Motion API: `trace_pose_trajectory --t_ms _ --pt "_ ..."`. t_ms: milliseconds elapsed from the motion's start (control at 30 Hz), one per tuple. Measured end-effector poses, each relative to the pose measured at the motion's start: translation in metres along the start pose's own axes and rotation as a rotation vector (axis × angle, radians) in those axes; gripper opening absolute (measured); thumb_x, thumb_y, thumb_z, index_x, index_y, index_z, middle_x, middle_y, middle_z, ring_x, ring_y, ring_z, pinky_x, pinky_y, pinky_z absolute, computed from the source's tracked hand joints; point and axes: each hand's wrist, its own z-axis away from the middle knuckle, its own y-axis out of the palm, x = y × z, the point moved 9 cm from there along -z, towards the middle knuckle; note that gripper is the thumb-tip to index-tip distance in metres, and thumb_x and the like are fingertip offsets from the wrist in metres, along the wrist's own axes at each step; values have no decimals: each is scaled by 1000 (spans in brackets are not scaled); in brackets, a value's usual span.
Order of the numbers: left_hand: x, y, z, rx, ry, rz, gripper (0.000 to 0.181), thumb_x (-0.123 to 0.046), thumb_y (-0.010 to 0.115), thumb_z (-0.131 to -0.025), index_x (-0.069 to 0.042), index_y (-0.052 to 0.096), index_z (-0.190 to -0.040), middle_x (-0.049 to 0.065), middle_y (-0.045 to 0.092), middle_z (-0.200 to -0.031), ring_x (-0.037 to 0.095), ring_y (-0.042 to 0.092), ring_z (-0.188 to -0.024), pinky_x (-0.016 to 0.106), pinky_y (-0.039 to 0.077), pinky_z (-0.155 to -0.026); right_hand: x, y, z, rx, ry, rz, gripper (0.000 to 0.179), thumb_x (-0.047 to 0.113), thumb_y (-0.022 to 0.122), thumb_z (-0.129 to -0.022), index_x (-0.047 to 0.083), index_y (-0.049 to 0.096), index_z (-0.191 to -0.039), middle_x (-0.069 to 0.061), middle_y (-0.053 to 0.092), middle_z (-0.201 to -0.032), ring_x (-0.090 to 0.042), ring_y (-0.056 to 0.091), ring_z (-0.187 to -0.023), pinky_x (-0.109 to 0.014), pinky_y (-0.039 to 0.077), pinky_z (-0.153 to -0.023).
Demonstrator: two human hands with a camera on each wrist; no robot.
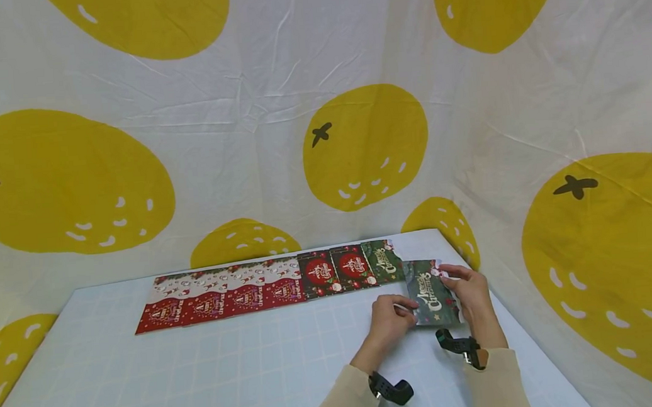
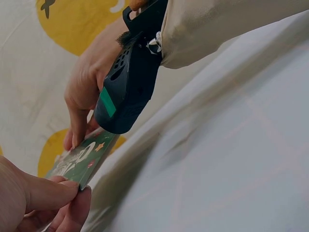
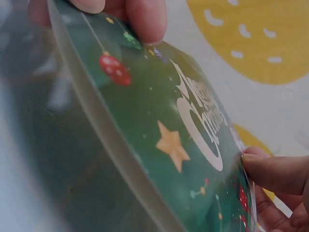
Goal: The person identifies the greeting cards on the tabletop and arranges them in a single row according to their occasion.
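Note:
Both hands hold a green Christmas card [image 1: 431, 294] at the right side of the table, its printed face showing. My left hand [image 1: 391, 319] pinches the lower left edge between thumb and fingers; in the left wrist view the thumb [image 2: 53, 194] lies on top. My right hand [image 1: 471, 291] grips the right edge. In the right wrist view the card [image 3: 145, 111] is tilted, with gold lettering, a star and a pale edge. Close behind it, another green card [image 1: 383, 261] ends a row on the table.
Leftward along the row lie two dark cards with red circles [image 1: 319, 271], then several red-and-white cards [image 1: 247, 297], edge to edge or overlapping. A pale checked cloth covers the table [image 1: 230, 374]. Curtains printed with yellow fruit [image 1: 364, 147] hang behind and to the right.

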Motion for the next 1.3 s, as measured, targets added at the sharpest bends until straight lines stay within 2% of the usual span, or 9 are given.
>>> trace_pose_trajectory --t_ms 167,333,533,733,1033,1300 --pt "-1 -6 -1 -38 -6 47 26 19 75 -76 -1 81 -91 1 69 -69 4 60 -58 20 48 -54 5 2 3 9 -26 19 37 6 68 -101 4 67 -137 -16 58 -140 -28 50 -124 -32 46 -97" --pt "-1 -19 -3 -111 -1 69 27 18 72 -76 -2 82 -92 3 72 -78 3 60 -60 20 49 -56 10 9 7 75 -61 73 36 7 71 -99 1 69 -135 -16 62 -136 -25 53 -118 -19 49 -82" --pt "-1 -35 -6 -204 10 72 32 19 69 -73 -2 82 -93 4 74 -83 3 62 -63 20 50 -55 12 20 10 195 -66 153 35 8 71 -99 1 70 -133 -19 61 -139 -30 54 -119 -24 50 -86" --pt "0 -45 -7 -263 14 97 31 19 70 -73 -1 82 -94 3 73 -73 4 64 -64 21 51 -55 13 27 14 256 -74 174 32 5 70 -99 -1 71 -130 -18 61 -135 -31 53 -117 -25 52 -85" --pt "2 -51 -7 -292 -10 87 30 19 71 -74 1 82 -95 4 74 -74 3 64 -64 19 50 -56 16 33 19 277 -98 190 31 0 72 -96 -4 72 -126 -19 60 -132 -29 53 -114 -22 54 -81" --pt "2 -54 -6 -331 6 62 29 20 76 -73 4 80 -96 7 71 -94 7 67 -69 20 53 -58 15 33 16 273 -151 194 29 -2 75 -92 -7 74 -121 -19 65 -126 -27 53 -111 -23 53 -78"
